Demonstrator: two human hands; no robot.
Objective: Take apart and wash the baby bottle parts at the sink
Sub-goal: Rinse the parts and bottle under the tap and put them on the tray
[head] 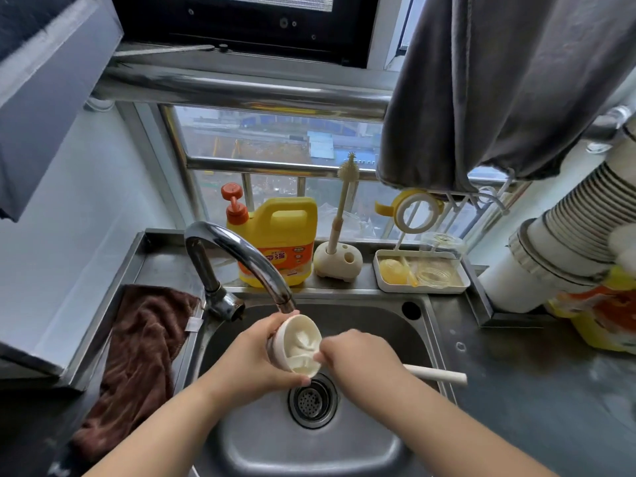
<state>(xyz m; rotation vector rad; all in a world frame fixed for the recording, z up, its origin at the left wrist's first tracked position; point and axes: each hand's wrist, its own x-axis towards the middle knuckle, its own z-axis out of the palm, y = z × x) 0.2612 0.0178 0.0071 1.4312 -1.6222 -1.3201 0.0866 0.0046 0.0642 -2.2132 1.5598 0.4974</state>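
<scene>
Glossy steel sink [416,342], brown terry cloth [144,352]

The cup-shaped bottle part [298,342] in my left grip [247,359] is cream-white, as is the brush handle [437,373] at three o'clock. At twelve o'clock stands a yellow detergent jug [280,235] with an orange pump and label. At nine o'clock lies a brown towel [137,356]; the sink [361,442] is grey steel.
</scene>
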